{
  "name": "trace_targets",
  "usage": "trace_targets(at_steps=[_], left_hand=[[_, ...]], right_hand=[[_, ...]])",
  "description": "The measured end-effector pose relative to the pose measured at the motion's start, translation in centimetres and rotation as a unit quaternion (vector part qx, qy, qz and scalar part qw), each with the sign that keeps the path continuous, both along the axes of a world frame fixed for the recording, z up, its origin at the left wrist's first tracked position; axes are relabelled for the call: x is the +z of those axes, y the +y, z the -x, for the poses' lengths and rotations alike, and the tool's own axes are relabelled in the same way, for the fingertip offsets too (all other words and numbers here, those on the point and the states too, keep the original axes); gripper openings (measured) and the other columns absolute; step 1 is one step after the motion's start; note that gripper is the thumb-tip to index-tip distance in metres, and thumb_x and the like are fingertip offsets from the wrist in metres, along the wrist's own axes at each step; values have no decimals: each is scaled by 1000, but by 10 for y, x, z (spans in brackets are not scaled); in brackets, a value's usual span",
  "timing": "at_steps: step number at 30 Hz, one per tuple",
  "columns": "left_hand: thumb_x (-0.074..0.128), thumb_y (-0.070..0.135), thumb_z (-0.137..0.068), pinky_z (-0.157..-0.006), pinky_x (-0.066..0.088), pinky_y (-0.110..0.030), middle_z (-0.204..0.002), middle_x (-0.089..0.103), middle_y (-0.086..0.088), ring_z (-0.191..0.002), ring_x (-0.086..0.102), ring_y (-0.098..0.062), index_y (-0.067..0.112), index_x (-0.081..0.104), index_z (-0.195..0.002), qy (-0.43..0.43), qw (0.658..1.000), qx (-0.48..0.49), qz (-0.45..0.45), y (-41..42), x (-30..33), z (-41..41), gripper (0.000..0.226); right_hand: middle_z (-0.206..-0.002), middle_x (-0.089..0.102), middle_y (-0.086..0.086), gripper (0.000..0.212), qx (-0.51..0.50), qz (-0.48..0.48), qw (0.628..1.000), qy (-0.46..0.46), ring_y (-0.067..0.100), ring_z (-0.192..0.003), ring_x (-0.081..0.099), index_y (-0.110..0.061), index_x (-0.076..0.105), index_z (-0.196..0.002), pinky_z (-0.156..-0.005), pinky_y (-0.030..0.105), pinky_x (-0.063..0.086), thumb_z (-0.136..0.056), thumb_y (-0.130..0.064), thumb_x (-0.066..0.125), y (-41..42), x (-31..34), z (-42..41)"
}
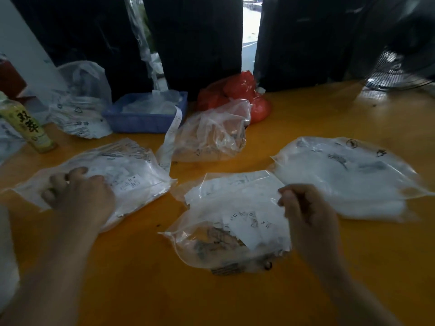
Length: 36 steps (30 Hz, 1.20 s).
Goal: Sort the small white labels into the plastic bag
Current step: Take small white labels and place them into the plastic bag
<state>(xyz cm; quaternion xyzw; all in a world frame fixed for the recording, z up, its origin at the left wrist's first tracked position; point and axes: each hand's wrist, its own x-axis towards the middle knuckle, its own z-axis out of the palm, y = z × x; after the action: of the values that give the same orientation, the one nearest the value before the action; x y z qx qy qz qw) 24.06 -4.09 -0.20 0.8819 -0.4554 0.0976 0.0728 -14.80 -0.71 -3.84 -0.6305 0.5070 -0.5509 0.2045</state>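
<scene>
We had the left hand [80, 194] down on the left plastic bag [131, 175], fingers curled and bunching the film at its near-left part; labels showed through the film just right of that grip. The right hand [306, 212] had fingers curled in a narrow pinch at the right edge of the middle plastic bag [211, 252]; motion blur there, so we couldn't tell if it pinched film or a label. The small white labels [244, 222] sat piled in that bag, directly left of the right-hand grip. A third bag [341, 180] with white contents lay just beyond and right of the right hand, apart from it. Further out from both grips: crumpled clear bag [211, 132], red bag [237, 90], blue tray [141, 118], paper strip [171, 135] hanging off the tray. Green-label bottle [30, 125] stood beyond the left hand. All on the orange table [146, 278].
</scene>
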Motion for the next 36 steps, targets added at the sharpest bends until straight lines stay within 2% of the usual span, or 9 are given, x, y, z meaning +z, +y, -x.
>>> trace_targets(at_steps=[4,6,9,14,17,21,27,31,36], left_hand=[[58,10,-100,-95,35,-51,-133,58,-19,-123,42,-44,9,76,-112,51,974,-85,206,25,-8,51,21],[53,5,-102,-88,41,-33,-118,62,-13,-114,53,-36,9,73,-106,154,930,-188,277,38,-15,91,20],[51,2,-105,-76,49,-14,-100,65,4,-90,63,-8,17,68,-102,298,846,-322,304,52,-26,149,23],[45,17,-101,-74,56,-16,-92,64,15,-85,65,-3,26,64,-97,339,801,-400,289,63,-59,195,22],[51,9,-98,-80,55,-15,-92,66,17,-92,66,0,27,66,-95,359,809,-374,277,62,-75,192,24],[48,20,-98,-80,53,-13,-92,67,20,-94,67,-3,27,70,-94,395,803,-350,277,60,-77,189,23],[45,28,-97,-78,52,-14,-91,68,19,-90,68,-4,26,70,-97,415,777,-363,304,62,-77,189,25],[47,40,-100,-80,52,-12,-103,72,20,-98,71,-7,27,70,-109,469,757,-361,277,68,-75,188,28],[39,58,-101,-82,55,-17,-110,73,19,-102,71,-8,33,70,-121,520,738,-383,195,73,-71,188,44]], right_hand=[[-107,67,1,18,-216,-43,956,194,9,-90,61,-22,69,-108,-74,28,49,-102,-23,53,-46,16,62],[-117,68,12,25,-226,-139,911,315,32,-100,63,-14,71,-117,-81,41,51,-102,-15,52,-72,19,90],[-119,72,9,27,-166,-264,840,445,31,-102,67,-18,71,-121,-77,37,52,-98,-16,58,-92,18,103],[-84,70,10,17,-186,-256,832,457,30,-74,65,-10,70,-87,-68,41,59,-93,-7,55,-93,14,94],[-66,63,9,25,-205,-246,846,428,28,-60,61,-4,64,-69,-58,38,55,-92,-3,55,-90,14,99],[-81,70,9,23,-241,-163,863,412,31,-77,61,-9,73,-83,-66,31,38,-99,-21,62,-79,26,105],[-90,66,5,14,-267,-65,924,265,29,-83,60,-14,69,-90,-72,35,43,-97,-23,60,-57,50,92],[-68,63,-1,18,43,-220,971,-77,13,-61,57,-18,72,-79,-57,26,44,-95,-24,66,-23,58,52],[-70,66,-1,29,243,-296,923,-47,14,-63,55,-21,71,-78,-61,25,46,-101,-32,57,8,29,-3]])
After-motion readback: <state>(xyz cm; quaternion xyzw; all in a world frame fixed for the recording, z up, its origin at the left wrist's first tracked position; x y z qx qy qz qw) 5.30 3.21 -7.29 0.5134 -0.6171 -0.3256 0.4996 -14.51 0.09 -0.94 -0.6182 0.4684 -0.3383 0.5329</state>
